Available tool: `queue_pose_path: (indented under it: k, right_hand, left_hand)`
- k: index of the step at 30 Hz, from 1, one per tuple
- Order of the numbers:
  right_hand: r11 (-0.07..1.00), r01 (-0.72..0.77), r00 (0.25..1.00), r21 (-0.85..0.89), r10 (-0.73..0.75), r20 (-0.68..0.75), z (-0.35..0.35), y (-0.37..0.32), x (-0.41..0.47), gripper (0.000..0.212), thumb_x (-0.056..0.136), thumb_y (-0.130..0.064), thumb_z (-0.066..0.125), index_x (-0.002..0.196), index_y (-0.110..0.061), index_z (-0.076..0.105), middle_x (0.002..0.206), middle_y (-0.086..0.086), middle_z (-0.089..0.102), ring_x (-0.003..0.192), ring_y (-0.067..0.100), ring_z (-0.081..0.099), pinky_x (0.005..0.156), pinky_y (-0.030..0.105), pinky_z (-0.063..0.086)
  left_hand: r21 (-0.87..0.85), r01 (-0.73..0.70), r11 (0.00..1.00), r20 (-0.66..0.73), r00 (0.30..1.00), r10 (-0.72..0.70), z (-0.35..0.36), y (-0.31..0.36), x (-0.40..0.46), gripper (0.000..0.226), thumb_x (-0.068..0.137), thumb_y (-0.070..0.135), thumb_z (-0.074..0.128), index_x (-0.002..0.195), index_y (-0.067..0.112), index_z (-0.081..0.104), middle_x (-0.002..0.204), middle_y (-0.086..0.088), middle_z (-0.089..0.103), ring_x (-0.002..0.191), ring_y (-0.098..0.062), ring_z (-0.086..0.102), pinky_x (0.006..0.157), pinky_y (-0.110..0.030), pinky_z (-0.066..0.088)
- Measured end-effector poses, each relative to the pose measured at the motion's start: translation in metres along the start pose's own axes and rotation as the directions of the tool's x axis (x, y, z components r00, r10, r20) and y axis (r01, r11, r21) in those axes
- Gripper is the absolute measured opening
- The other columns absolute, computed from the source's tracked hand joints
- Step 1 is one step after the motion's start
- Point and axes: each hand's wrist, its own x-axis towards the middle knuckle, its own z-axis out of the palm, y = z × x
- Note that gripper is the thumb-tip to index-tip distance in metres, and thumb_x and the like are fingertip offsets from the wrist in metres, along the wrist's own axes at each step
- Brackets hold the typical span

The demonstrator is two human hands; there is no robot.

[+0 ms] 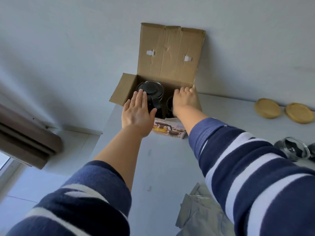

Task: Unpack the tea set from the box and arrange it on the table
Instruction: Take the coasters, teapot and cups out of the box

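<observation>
Cardboard box (166, 53) is sitting open on the table (163, 160), where the left hand (138, 113) is hovering flat, fingers together, over the black-lidded teapot (150, 92) inside, while the right hand (185, 101) is curling into the box, apparently bracing it, its grasp unclear.

Open cardboard box (167, 55) on table (163, 160), teapot (150, 94) inside, both hands reaching in

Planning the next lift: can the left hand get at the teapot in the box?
Probably yes. The box is open on top, and the left hand is flat, fingers already over the teapot lid, with nothing between them.
</observation>
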Motion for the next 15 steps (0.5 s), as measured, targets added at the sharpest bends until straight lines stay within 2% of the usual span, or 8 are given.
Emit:
queue_pose_path:
  k: [2, 4, 6, 7, 10, 13, 15]
  right_hand:
    - [0.992, 0.002, 1.000, 0.127, 0.000, -0.019, -0.008, 0.003, -0.007, 0.074, 0.075, -0.017, 0.074, 0.136, -0.008, 0.034, 0.139, 0.018, 0.035, 0.120, 0.033, 0.047, 0.098, 0.036, 0.039]
    - [0.967, 0.019, 0.998, 0.255, -0.004, -0.058, -0.016, 0.007, -0.013, 0.078, 0.071, -0.008, 0.076, 0.135, -0.008, 0.032, 0.140, 0.017, 0.027, 0.111, 0.033, 0.050, 0.083, 0.035, 0.043]
    - [0.930, 0.022, 0.993, 0.367, 0.023, -0.118, -0.022, 0.013, -0.016, 0.080, 0.065, -0.007, 0.081, 0.132, -0.010, 0.035, 0.138, 0.016, 0.026, 0.104, 0.032, 0.052, 0.071, 0.033, 0.044]
    - [0.904, 0.014, 0.989, 0.428, 0.051, -0.141, -0.024, 0.016, -0.017, 0.082, 0.063, -0.011, 0.083, 0.130, -0.011, 0.036, 0.137, 0.015, 0.027, 0.103, 0.033, 0.053, 0.070, 0.034, 0.045]
    - [0.773, 0.017, 0.976, 0.635, 0.124, -0.177, -0.028, 0.033, -0.020, 0.087, 0.059, -0.023, 0.086, 0.130, -0.014, 0.037, 0.135, 0.011, 0.031, 0.107, 0.032, 0.052, 0.082, 0.037, 0.051]
    - [0.578, 0.050, 0.958, 0.814, 0.202, -0.203, -0.032, 0.061, -0.033, 0.088, 0.063, -0.029, 0.083, 0.135, -0.016, 0.034, 0.136, 0.006, 0.042, 0.116, 0.029, 0.050, 0.091, 0.036, 0.050]
    - [0.446, 0.042, 0.943, 0.894, 0.279, -0.184, -0.030, 0.085, -0.045, 0.087, 0.065, -0.027, 0.083, 0.136, -0.017, 0.035, 0.136, 0.007, 0.046, 0.119, 0.025, 0.049, 0.095, 0.033, 0.047]
  left_hand:
    - [0.007, 0.001, 1.000, 0.006, 1.000, -0.001, -0.001, 0.001, -0.001, 0.066, 0.100, 0.048, 0.014, 0.153, 0.013, -0.003, 0.162, -0.001, -0.007, 0.149, -0.015, -0.009, 0.121, -0.034, 0.001]
    - [0.014, 0.007, 1.000, 0.015, 1.000, -0.007, -0.002, 0.002, -0.001, 0.067, 0.100, 0.049, 0.013, 0.153, 0.013, -0.004, 0.162, -0.001, -0.007, 0.149, -0.015, -0.009, 0.121, -0.035, 0.001]
    - [0.019, 0.014, 1.000, 0.025, 1.000, -0.015, -0.003, 0.002, -0.001, 0.067, 0.100, 0.049, 0.013, 0.153, 0.013, -0.004, 0.162, -0.001, -0.007, 0.149, -0.015, -0.008, 0.121, -0.035, 0.002]
    - [0.020, 0.015, 1.000, 0.030, 0.999, -0.016, -0.003, 0.003, -0.001, 0.067, 0.100, 0.049, 0.014, 0.153, 0.013, -0.004, 0.162, -0.001, -0.007, 0.149, -0.015, -0.008, 0.121, -0.035, 0.003]
    - [0.021, 0.022, 1.000, 0.063, 0.998, -0.024, -0.007, 0.005, -0.001, 0.067, 0.100, 0.048, 0.017, 0.154, 0.013, -0.003, 0.162, -0.001, -0.007, 0.149, -0.016, -0.008, 0.121, -0.036, 0.001]
    - [-0.037, 0.080, 0.996, 0.099, 0.992, -0.076, -0.012, 0.013, -0.002, 0.065, 0.100, 0.041, 0.020, 0.154, 0.012, -0.001, 0.162, -0.001, -0.007, 0.149, -0.016, -0.009, 0.121, -0.040, -0.003]
    - [-0.065, 0.107, 0.992, 0.067, 0.992, -0.102, -0.014, 0.027, -0.004, 0.064, 0.099, 0.037, 0.022, 0.154, 0.011, 0.001, 0.162, -0.002, -0.006, 0.149, -0.016, -0.009, 0.120, -0.043, -0.007]
